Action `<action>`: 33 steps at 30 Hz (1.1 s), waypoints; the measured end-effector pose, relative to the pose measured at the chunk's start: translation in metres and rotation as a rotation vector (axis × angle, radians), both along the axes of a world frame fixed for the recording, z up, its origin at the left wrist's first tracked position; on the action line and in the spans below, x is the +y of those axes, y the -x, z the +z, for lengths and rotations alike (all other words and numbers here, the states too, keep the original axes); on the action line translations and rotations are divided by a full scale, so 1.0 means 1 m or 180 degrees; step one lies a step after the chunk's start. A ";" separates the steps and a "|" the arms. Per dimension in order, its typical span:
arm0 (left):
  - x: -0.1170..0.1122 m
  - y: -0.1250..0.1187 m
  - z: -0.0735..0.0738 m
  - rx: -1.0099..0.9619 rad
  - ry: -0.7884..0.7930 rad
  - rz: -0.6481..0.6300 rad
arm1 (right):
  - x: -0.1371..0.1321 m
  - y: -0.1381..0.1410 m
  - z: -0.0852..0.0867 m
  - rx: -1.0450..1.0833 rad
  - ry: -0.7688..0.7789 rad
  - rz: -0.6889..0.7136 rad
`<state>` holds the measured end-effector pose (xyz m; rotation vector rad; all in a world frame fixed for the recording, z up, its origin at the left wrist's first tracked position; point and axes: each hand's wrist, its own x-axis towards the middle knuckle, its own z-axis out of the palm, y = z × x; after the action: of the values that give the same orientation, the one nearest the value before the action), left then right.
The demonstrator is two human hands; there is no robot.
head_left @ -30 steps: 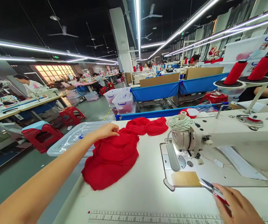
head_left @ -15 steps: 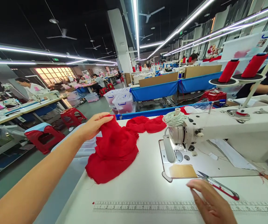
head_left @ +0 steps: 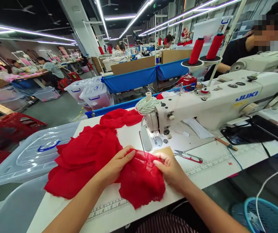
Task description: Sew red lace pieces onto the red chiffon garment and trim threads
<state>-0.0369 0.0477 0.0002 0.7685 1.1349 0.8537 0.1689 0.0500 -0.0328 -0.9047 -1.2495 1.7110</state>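
Observation:
A piece of red fabric (head_left: 142,181) hangs between my two hands over the front of the sewing table. My left hand (head_left: 122,160) pinches its upper left edge, and my right hand (head_left: 166,165) grips its upper right edge. To the left lies a heap of red fabric (head_left: 80,158), partly behind my left forearm. Another bunch of red fabric (head_left: 121,117) rests farther back. Just beyond my hands stands a white sewing machine (head_left: 216,97), its needle area lit. Red-handled thread snips (head_left: 189,157) lie right of my right hand.
A lidded clear plastic box (head_left: 32,152) adjoins the table's left side. A printed ruler (head_left: 105,208) runs along the front edge. Red thread cones (head_left: 196,51) stand behind the machine. A blue basket (head_left: 262,210) is at lower right; a co-worker (head_left: 240,48) sits beyond the machine.
My left hand has brought a red piece from the heap toward the front middle. My right hand, free before, has taken hold of its other edge. The view has swung right.

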 end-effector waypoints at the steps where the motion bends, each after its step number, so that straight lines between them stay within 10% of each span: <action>1: 0.003 -0.002 -0.003 0.0076 -0.0046 -0.0085 | 0.003 -0.004 -0.001 -0.0226 -0.0195 -0.0293; 28: -0.002 -0.019 -0.005 0.0702 -0.0532 0.0232 | -0.001 -0.027 -0.010 -0.1447 -0.1387 -0.1672; 33: -0.053 -0.062 0.005 0.1635 -0.1605 -0.0402 | -0.029 -0.013 0.011 0.0008 0.0026 0.0139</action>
<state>0.0250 -0.0056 0.0056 1.5253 1.3128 0.8697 0.1820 0.0206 -0.0223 -0.8856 -1.2698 1.7521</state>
